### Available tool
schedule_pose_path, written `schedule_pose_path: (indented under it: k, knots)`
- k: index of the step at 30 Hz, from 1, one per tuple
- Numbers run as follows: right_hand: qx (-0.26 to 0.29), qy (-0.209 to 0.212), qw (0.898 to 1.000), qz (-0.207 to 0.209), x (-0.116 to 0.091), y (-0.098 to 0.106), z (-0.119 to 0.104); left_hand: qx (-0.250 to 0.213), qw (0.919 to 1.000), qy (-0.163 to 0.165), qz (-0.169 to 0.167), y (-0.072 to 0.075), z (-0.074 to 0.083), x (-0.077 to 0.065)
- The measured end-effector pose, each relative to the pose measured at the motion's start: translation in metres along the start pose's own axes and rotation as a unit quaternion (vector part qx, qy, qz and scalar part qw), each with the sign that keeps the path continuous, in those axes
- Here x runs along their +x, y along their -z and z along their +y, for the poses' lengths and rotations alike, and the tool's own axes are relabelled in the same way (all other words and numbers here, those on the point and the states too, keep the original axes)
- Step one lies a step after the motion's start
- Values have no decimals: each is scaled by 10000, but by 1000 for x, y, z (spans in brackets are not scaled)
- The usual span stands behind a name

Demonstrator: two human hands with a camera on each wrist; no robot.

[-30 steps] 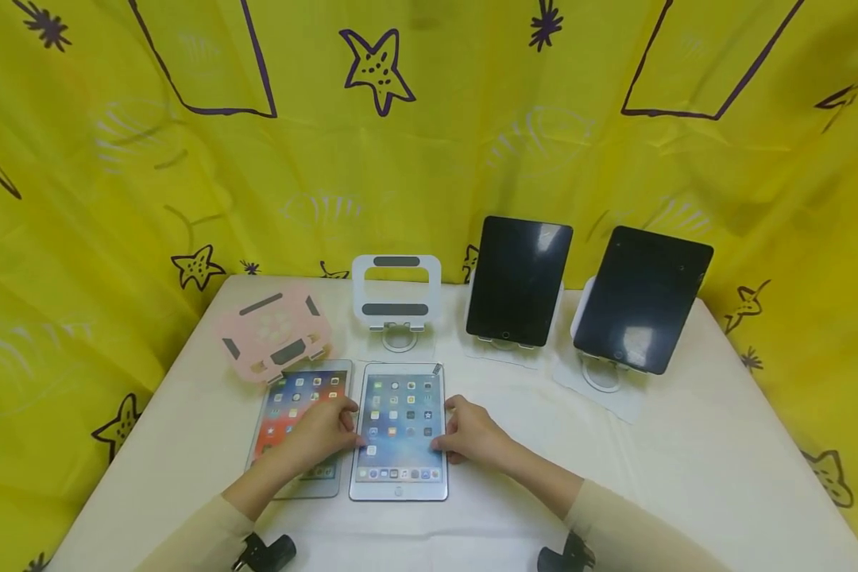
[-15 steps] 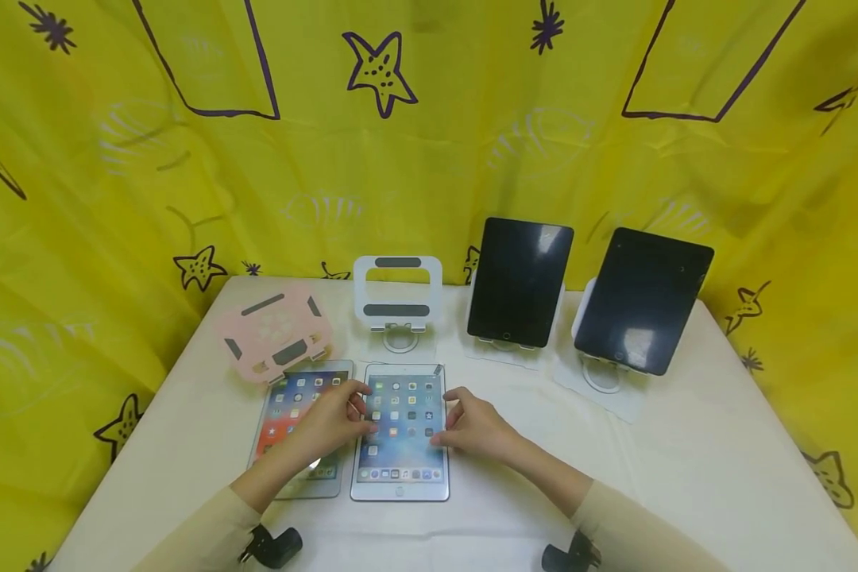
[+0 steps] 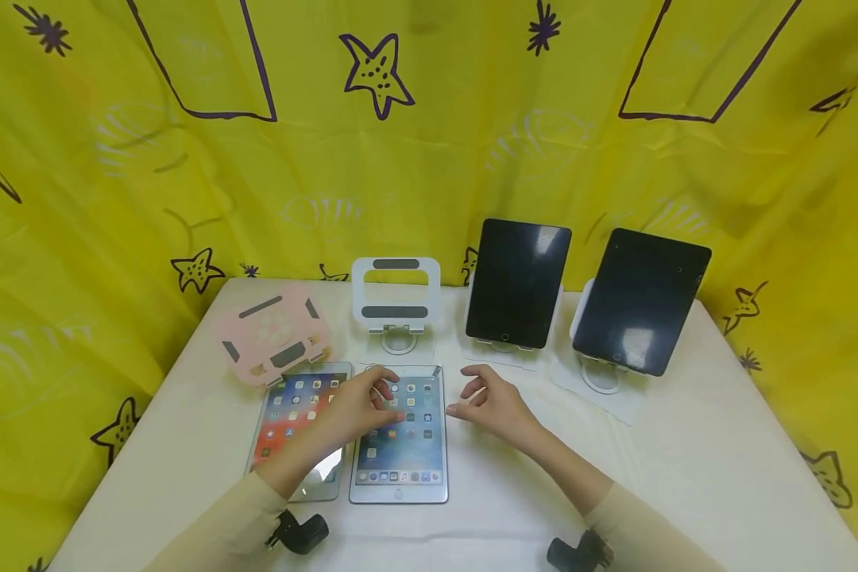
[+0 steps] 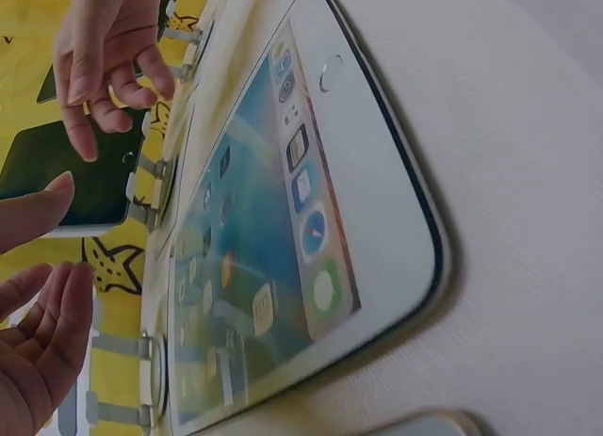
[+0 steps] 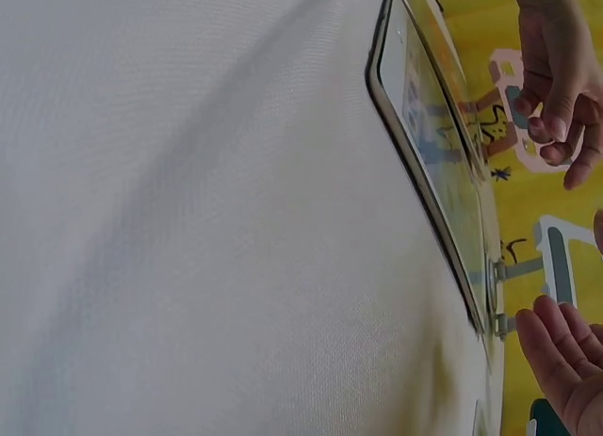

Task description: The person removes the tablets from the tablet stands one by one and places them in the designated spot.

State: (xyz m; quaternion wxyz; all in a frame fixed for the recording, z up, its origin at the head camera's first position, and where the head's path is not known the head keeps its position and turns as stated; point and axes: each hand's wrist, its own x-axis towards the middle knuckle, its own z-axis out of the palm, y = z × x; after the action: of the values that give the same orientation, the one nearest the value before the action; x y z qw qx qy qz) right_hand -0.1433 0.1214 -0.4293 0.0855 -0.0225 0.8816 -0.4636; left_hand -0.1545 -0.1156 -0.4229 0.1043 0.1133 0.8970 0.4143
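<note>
A white tablet (image 3: 418,457) with a lit blue home screen lies flat on the white cloth. Over its left part hovers my left hand (image 3: 361,405), fingers relaxed and holding nothing. My right hand (image 3: 500,409) floats just off its right edge, thumb and fingers spread apart. Both wrist views show the hands raised above the tablet (image 4: 377,172). Partly under my left forearm lies a second white tablet (image 3: 275,421) with a red and blue screen. Behind the blue-screen tablet stands a bare white tablet stand (image 3: 396,311), upright.
At the back left, a pink tablet stand (image 3: 257,342) leans beside the second tablet's top edge. Two black-screened tablets, one (image 3: 518,282) nearer and another (image 3: 643,302) farther right, rest on white stands. A yellow patterned curtain (image 3: 429,159) surrounds the table.
Both hands have let go of the blue-screen tablet's sides and risen away from me. The left has shifted right over the screen, the right slightly outward. The tablet stays in place.
</note>
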Motion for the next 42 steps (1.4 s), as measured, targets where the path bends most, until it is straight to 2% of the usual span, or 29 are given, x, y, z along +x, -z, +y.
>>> schedule_pose_path:
  k: [4, 13, 20, 25, 30, 33, 36, 42]
  knots:
    - [200, 151, 9991, 337, 2, 8, 2, -233, 9995, -214, -11, -6, 7, 7]
    - [246, 807, 9930, 824, 6, 28, 9, -631, 9934, -866, 417, -14, 24, 21]
    - [86, 1183, 9865, 1129, 7, 47, 14, -1173, 9869, -906, 640, -22, 26, 30]
    - [-3, 1218, 9853, 1201, 10, 62, 18, -1457, 9829, -855, 737, -32, 31, 42]
    - [-111, 1136, 9830, 1436, 13, 75, 22, -1512, 9770, -1171, 946, -40, 42, 55]
    - [-118, 1066, 9785, 1761, 15, 81, 25, -1471, 9723, -1450, 1092, -42, 50, 63]
    - [-7, 1071, 9695, 2205, 19, 85, 29, -1458, 9681, -1644, 1203, -42, 56, 71]
    - [97, 1233, 9531, 2761, 29, 95, 37, -1534, 9687, -1472, 1281, -45, 67, 91]
